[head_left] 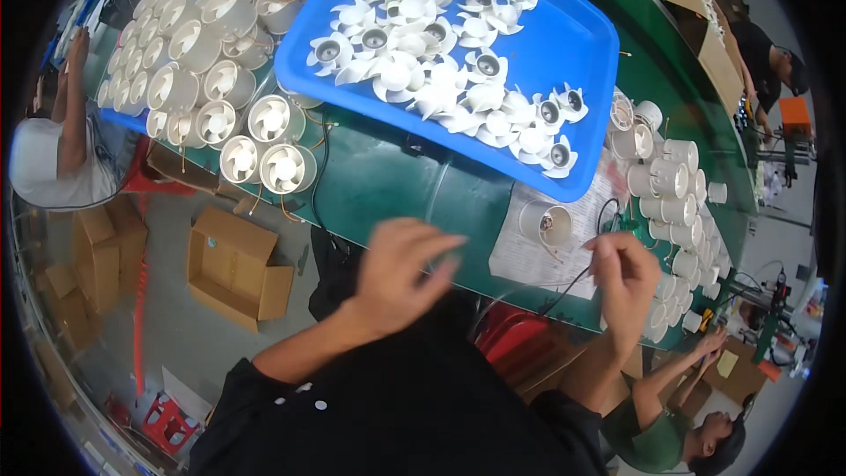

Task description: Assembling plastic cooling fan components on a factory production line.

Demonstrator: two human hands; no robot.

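Both hands hover, left (398, 273) spread, right (624, 275) by black cable (555, 301), its pinch unclear

The left hand (401, 273) is blurred, the blue tray (564, 48) cropped above.

Green tabletop (379, 181) lay open ahead of the left hand (401, 269)
A shallow blue plastic tray (564, 44) barred the far side, piled white cylindrical housings (229, 13) the left; a thin black cable (325, 143) crossed there, and one white cup-shaped housing (533, 222) obstructed the right.
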